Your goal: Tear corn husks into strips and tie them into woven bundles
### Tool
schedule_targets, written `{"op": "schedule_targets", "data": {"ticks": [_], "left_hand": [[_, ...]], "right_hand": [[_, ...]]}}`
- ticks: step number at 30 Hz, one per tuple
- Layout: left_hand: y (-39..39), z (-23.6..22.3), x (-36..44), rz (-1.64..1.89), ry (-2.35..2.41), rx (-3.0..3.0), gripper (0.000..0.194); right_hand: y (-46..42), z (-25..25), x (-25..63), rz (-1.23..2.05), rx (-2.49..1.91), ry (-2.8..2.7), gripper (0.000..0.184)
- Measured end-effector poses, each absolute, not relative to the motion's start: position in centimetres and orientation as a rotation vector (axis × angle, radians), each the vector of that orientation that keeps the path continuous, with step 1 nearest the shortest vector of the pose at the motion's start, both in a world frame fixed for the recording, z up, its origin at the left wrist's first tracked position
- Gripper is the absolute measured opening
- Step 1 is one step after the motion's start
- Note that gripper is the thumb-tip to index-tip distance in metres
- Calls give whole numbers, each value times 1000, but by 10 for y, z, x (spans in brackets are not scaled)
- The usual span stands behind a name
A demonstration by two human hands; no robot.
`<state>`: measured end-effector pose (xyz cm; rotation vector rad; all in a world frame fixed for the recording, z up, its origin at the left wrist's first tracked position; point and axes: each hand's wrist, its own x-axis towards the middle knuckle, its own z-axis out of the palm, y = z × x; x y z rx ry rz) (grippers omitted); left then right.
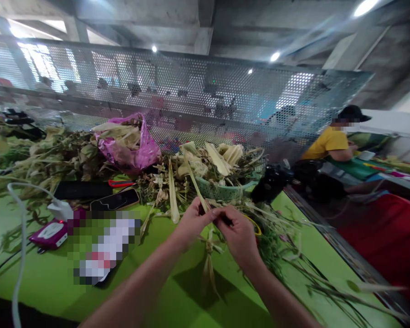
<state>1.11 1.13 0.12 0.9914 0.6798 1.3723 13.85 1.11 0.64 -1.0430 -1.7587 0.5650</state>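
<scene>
My left hand [194,222] is closed in a pinch round the lower end of a long, pale strip of dried corn husk [193,177], which rises up and leftward from the fingers. Fingertips of my right hand [238,234] meet the left thumb at that same end, also pinched; the exact contact is hidden. Just below both hands is a small knotted bundle of husk [209,262], its loose ends spreading downward; I cannot tell if it hangs or lies on the table. Another husk strip [173,193] lies left of the held one.
A green basket [218,191] heaped with husks stands ahead, beside a pink plastic bag [133,150] of husks. On the green table [150,282] are a phone [115,200], a red cutter [122,183], a purple power strip [53,234] and dried stems. A co-worker [331,141] sits right.
</scene>
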Motion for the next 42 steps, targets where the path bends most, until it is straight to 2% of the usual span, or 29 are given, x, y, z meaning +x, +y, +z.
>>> {"op": "schedule_targets", "data": {"ticks": [10, 16, 21, 27, 34, 42], "left_hand": [[16, 3, 2, 1396, 788, 984, 35], [18, 1, -3, 1376, 830, 995, 34], [21, 0, -6, 1357, 890, 1007, 36], [22, 0, -6, 1352, 897, 994, 38], [25, -7, -6, 1310, 869, 1026, 37], [24, -5, -7, 1268, 841, 1057, 37]], "right_hand": [[8, 13, 139, 1054, -1103, -1533, 26], [9, 18, 141, 1144, -1065, -1576, 27], [12, 24, 150, 950, -1107, -1707, 22], [15, 29, 158, 668, -928, -1946, 14], [19, 24, 153, 596, -898, -2000, 5], [16, 19, 150, 657, -1035, -1913, 11]]}}
